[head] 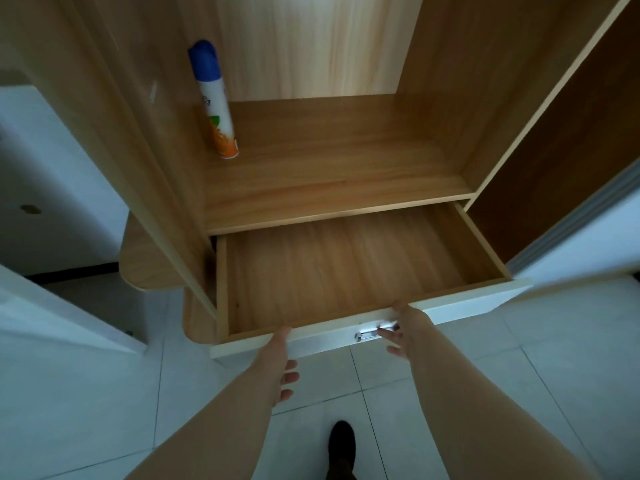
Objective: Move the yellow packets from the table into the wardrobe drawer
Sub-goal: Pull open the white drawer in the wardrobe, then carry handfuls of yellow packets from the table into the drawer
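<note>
The wardrobe drawer [221,282] is pulled out, and its wooden bottom is bare. Its white front panel [460,303] carries a metal handle [369,333]. My left hand [282,362] is at the front panel's top edge, thumb on the rim and fingers spread below. My right hand [403,336] is at the handle with its fingers apart; the handle is blurred. No yellow packets and no table are in view.
A tall spray can [214,102] with a blue cap stands on the wardrobe shelf [346,168] above the drawer, at the left. Both wardrobe doors stand open at the sides. A dark shoe [341,448] is on the white tiled floor below.
</note>
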